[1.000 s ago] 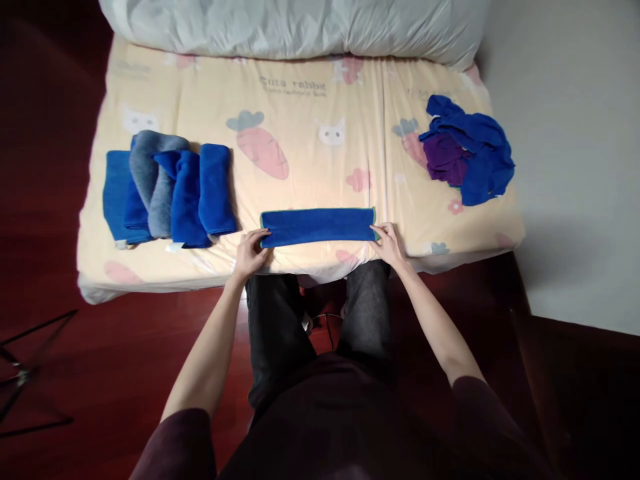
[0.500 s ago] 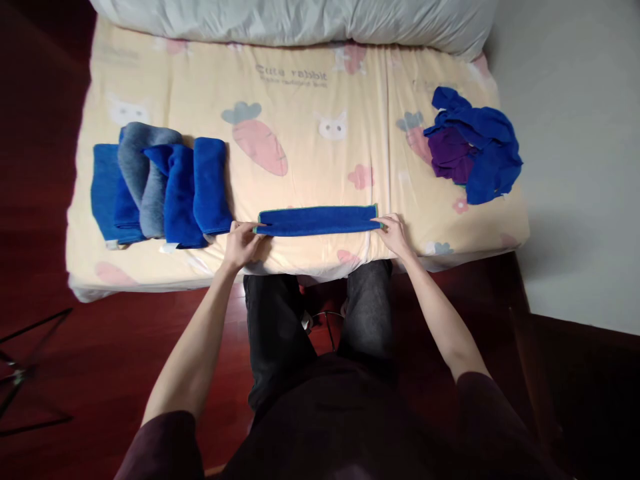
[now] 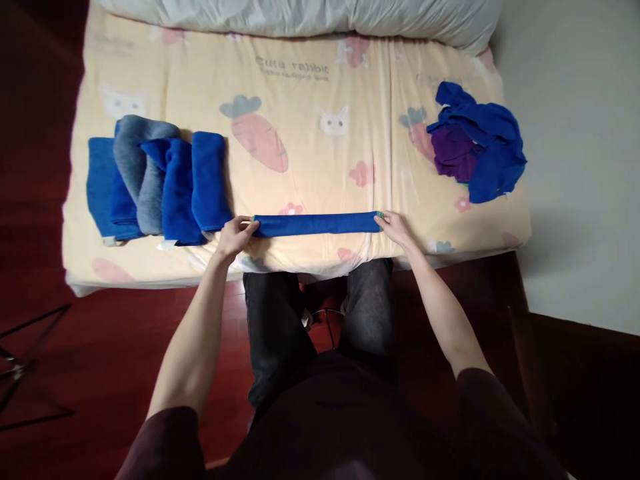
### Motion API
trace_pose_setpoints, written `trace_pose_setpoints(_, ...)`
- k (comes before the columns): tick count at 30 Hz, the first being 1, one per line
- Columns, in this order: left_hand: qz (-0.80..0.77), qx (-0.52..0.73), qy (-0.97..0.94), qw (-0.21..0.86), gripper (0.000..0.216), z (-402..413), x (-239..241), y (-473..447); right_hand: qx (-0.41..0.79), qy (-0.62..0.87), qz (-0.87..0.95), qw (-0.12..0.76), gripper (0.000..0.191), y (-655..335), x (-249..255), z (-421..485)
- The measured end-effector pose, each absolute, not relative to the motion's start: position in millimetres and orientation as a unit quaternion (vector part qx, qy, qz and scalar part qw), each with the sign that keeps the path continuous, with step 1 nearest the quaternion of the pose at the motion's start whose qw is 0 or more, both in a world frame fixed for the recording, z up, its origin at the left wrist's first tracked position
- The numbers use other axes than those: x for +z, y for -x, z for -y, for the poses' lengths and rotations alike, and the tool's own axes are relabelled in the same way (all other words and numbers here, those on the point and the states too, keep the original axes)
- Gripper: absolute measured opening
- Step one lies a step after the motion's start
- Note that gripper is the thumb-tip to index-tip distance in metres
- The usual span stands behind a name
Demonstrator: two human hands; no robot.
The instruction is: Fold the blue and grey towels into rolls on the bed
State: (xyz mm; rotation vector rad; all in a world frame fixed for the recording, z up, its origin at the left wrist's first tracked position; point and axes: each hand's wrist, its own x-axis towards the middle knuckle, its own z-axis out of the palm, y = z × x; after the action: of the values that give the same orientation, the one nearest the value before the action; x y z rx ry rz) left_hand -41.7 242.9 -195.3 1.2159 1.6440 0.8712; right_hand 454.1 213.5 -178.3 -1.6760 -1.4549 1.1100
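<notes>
A blue towel (image 3: 317, 225), folded into a long narrow strip with green-edged ends, lies across the front part of the bed. My left hand (image 3: 235, 238) pinches its left end between thumb and fingers. At the opposite end, my right hand (image 3: 393, 227) grips the corner in the same way. Just left of my left hand is a row of overlapping folded towels, among them a blue one (image 3: 210, 180) and a grey one (image 3: 150, 193).
On the bed's right side sits a crumpled heap of blue cloths (image 3: 497, 150) with a purple cloth (image 3: 453, 152) in it. The bedsheet (image 3: 310, 147) has carrot and rabbit prints. A pale quilt (image 3: 300, 15) lies along the back, and a wall (image 3: 575, 167) stands at right.
The blue towel has become a narrower strip, its near edge folded up over the far part. Both hands still hold its ends. The view has shifted slightly.
</notes>
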Motion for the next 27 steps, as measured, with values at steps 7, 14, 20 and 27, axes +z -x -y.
trace_pose_setpoints(7,-0.701,0.265,-0.519,0.411,0.038,-235,-172,37,0.415,0.652,0.581,0.256,0.062,-462,-165,-204)
trace_pose_setpoints(14,-0.722,0.149,-0.591,0.329,0.041,-230,-147,22,0.42,0.668,0.586,0.185,0.068,-457,-141,-192)
trace_pose_setpoints(20,-0.722,0.129,-0.618,0.284,0.038,-233,-146,12,0.364,0.705,0.608,0.03,0.05,-455,-130,-204)
trace_pose_setpoints(27,-0.663,0.271,-0.666,0.21,0.036,-190,-117,-37,0.198,0.603,0.764,0.117,0.05,-405,-118,-213)
